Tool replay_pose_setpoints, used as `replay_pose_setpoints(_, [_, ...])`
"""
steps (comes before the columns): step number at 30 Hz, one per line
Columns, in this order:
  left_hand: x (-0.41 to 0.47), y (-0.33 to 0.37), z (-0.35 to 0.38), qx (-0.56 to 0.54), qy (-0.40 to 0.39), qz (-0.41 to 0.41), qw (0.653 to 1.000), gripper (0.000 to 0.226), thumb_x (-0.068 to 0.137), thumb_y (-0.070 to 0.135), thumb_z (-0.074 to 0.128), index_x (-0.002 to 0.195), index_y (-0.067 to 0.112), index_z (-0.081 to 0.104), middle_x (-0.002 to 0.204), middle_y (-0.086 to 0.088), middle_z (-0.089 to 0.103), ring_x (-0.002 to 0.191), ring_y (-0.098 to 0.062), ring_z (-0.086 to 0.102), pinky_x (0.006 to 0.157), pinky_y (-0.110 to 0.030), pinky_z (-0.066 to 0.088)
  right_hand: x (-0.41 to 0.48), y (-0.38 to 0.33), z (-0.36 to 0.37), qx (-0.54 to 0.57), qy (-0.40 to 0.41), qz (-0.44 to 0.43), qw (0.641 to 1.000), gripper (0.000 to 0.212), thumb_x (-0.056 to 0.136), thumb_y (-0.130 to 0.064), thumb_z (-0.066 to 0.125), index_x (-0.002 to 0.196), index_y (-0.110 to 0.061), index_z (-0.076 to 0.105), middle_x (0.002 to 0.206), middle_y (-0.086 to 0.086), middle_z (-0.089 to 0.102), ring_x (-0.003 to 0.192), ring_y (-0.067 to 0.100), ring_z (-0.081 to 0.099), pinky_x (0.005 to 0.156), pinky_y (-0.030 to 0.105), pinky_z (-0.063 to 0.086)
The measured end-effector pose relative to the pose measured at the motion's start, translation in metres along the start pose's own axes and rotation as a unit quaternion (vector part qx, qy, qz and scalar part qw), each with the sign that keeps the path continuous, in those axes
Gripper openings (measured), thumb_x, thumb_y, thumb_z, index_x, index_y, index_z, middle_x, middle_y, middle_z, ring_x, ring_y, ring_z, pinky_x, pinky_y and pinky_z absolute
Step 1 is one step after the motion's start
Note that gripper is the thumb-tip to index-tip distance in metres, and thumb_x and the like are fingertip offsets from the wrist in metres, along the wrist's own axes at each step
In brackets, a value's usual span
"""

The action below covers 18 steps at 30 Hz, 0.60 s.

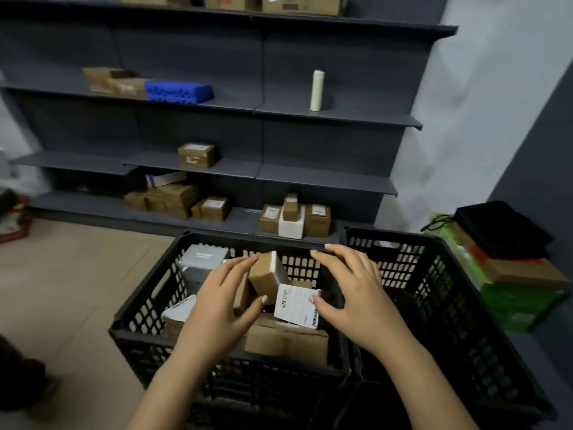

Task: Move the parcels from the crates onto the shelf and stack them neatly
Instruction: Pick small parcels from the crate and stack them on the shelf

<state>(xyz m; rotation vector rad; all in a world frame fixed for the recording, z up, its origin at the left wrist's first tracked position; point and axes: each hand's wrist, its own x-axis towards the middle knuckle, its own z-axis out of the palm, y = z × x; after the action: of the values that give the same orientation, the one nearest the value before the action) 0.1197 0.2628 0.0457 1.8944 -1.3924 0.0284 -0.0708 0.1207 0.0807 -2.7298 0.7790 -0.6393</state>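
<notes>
Head | left hand (217,301) fingers grasp small parcel (267,279) – right hand (356,293) released | crate (139,308) wall around

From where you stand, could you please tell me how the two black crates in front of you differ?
The left crate holds several parcels, among them a small brown box and a grey one; the right crate shows none, though its floor is dark. Both hands work over the left crate: the left hand grips the brown box and the right hand hovers open; none reaches into the right crate. Both are black, perforated and side by side.
</notes>
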Motion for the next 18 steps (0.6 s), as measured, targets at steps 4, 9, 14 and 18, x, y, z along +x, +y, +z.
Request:
replay_pose_setpoints(4, [0.005,-0.010,0.009,0.002,0.015,-0.057,0.998,0.060,0.084,0.045,0.061,0.140,0.035,0.040,0.138,0.022,0.038,0.131,0.002,0.032,0.108,-0.027,0.031,0.028,0.019,0.023,0.055,-0.031,-0.017,0.998,0.065,0.086,-0.044,0.062,0.144,-0.041,0.032,0.145,-0.021,0.023,0.136,0.001,0.014,0.115,0.030,0.020])
replay_pose_setpoints(9, [0.013,-0.016,0.021,0.032,0.033,-0.124,0.991,0.062,0.085,0.043,0.064,0.141,0.038,0.037,0.135,0.028,0.034,0.125,0.012,0.027,0.103,-0.017,0.026,0.065,0.043,0.042,0.089,-0.084,-0.054,0.991,0.064,0.087,-0.043,0.062,0.143,-0.042,0.032,0.144,-0.023,0.021,0.135,0.002,0.011,0.108,0.021,0.014])
replay_pose_setpoints(14, [0.013,-0.021,0.037,0.058,0.045,-0.179,0.981,0.061,0.085,0.045,0.064,0.138,0.043,0.035,0.132,0.033,0.031,0.123,0.013,0.027,0.100,-0.019,0.026,0.089,0.054,0.064,0.120,-0.121,-0.098,0.980,0.064,0.086,-0.042,0.064,0.142,-0.042,0.033,0.143,-0.022,0.023,0.130,-0.002,0.012,0.105,0.022,0.017])
replay_pose_setpoints(18, [0.010,-0.031,0.042,0.069,0.036,-0.210,0.975,0.061,0.085,0.045,0.064,0.136,0.050,0.031,0.131,0.033,0.029,0.122,0.011,0.028,0.102,-0.024,0.031,0.099,0.058,0.084,0.143,-0.137,-0.102,0.975,0.063,0.085,-0.043,0.064,0.141,-0.041,0.036,0.144,-0.020,0.025,0.134,0.004,0.017,0.111,0.030,0.024])
